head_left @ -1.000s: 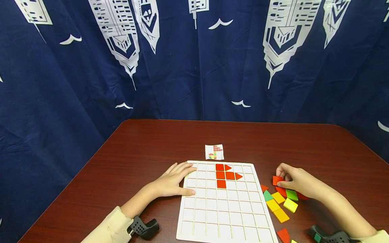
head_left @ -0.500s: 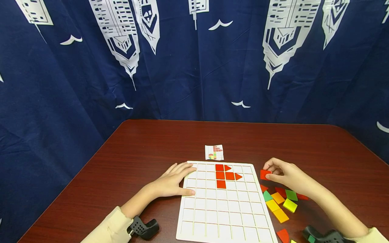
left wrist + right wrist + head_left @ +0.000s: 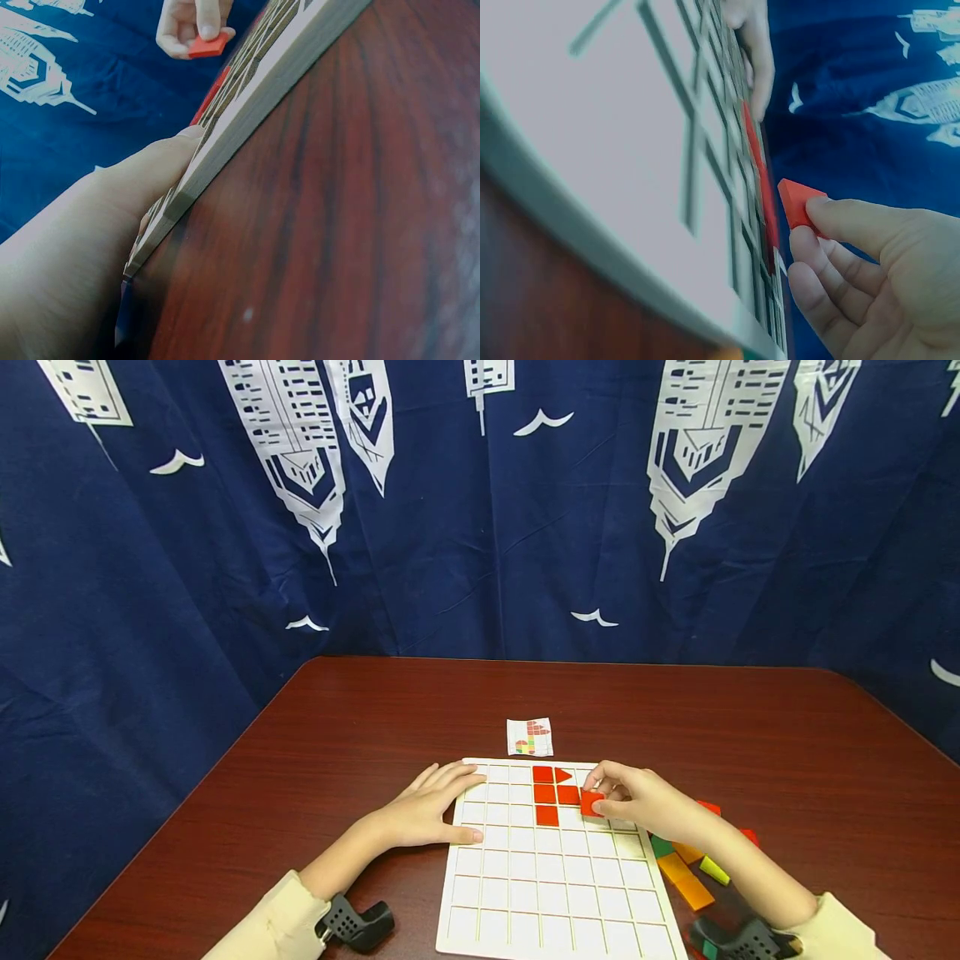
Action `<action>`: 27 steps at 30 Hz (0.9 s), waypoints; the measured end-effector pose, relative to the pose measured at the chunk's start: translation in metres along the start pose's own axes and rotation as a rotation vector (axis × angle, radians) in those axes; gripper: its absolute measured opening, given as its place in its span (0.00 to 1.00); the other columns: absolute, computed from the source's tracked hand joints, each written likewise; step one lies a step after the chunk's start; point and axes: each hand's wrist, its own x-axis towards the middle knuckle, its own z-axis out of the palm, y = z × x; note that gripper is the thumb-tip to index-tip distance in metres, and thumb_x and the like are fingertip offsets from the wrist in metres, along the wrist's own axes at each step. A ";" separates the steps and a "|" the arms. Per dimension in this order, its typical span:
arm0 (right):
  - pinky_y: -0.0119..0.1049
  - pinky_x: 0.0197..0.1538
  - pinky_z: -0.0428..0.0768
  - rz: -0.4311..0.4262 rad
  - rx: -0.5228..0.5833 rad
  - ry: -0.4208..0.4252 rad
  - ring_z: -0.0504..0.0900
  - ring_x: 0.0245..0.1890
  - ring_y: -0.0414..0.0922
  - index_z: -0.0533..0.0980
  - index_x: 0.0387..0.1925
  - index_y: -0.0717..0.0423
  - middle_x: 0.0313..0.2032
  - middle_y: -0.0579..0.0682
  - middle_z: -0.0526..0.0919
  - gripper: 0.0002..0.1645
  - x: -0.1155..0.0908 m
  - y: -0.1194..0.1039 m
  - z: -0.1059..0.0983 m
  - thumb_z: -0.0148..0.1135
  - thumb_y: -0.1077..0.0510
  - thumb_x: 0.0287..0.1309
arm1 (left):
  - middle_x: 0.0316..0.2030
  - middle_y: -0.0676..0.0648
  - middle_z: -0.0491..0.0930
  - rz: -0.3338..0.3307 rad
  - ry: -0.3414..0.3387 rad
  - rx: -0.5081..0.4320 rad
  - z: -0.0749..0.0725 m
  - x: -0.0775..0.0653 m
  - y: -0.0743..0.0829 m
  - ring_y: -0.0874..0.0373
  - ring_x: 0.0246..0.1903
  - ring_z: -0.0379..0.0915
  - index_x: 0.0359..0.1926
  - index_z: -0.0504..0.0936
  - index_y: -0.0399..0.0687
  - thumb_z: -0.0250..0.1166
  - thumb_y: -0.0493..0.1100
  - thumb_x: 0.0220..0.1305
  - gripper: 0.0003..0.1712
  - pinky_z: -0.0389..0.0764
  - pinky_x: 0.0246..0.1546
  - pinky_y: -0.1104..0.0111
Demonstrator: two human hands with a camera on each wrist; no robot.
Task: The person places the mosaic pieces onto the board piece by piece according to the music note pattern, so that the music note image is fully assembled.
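My right hand [image 3: 633, 793] pinches a red square tile [image 3: 591, 802] between thumb and fingers, above the upper right of the white grid board [image 3: 510, 893]. In the right wrist view the tile [image 3: 799, 201] shows as a thin block, with a gap between it and the board surface. My left hand [image 3: 431, 806] lies with fingers spread on the board's left edge; its thumb [image 3: 161, 161] rests on the rim in the left wrist view. Several red tiles [image 3: 544, 794] sit in the board's upper cells, with a red triangle [image 3: 562, 775] in the top row.
A small printed card [image 3: 529, 737] with a coloured pattern lies just beyond the board. Loose yellow-orange tiles [image 3: 686, 882], a green tile [image 3: 662, 847] and some red ones lie right of the board, partly hidden by my right forearm. A blue patterned curtain [image 3: 480, 527] hangs behind the table.
My right hand has lifted the red square tile from beside the loose pile and carried it left over the board, where it now covers the second-row triangle. My left hand stays put.
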 end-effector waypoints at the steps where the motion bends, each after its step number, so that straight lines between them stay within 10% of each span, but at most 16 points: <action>1: 0.27 0.28 0.71 -0.008 0.003 -0.008 0.71 0.26 0.35 0.71 0.41 0.54 0.33 0.49 0.75 0.12 0.002 -0.001 0.003 0.59 0.54 0.57 | 0.69 0.54 0.49 0.002 0.003 0.000 0.000 0.000 0.000 0.58 0.70 0.38 0.68 0.54 0.62 0.54 0.72 0.52 0.45 0.36 0.69 0.54; 27: 0.25 0.31 0.74 -0.023 0.058 0.033 0.73 0.29 0.32 0.74 0.39 0.56 0.30 0.46 0.79 0.11 0.005 0.007 0.018 0.60 0.54 0.56 | 0.69 0.55 0.48 0.003 0.000 0.001 0.000 0.000 -0.001 0.58 0.70 0.37 0.68 0.53 0.64 0.53 0.73 0.52 0.45 0.35 0.70 0.54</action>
